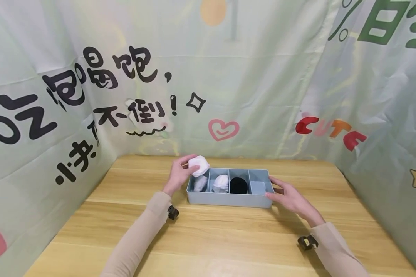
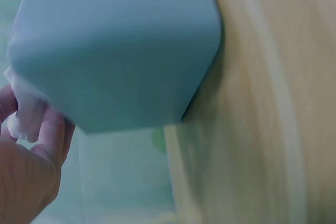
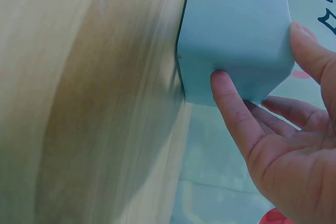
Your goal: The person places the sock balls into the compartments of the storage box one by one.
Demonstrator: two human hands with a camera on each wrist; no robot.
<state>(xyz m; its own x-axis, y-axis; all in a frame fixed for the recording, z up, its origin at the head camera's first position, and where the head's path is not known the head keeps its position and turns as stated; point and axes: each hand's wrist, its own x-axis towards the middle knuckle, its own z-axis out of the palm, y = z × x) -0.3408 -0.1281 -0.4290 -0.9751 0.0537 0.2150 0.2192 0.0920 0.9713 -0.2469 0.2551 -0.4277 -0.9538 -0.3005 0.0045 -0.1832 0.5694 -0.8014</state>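
Observation:
A grey-blue storage box with a row of compartments stands on the table. My left hand pinches a white balled-up cloth, perhaps rolled socks, just above the left end of the box. In the left wrist view this white bundle shows partly behind the box wall. From left, the compartments hold a greyish-white bundle, a white bundle and a black bundle; the rightmost shows a bare floor. My right hand holds the box's right end, thumb at the rim and fingers against the end wall.
The wooden table reaches back to a pale printed curtain, which hangs behind it and along both sides. A small black camera sits at the left wrist and another black camera at the right.

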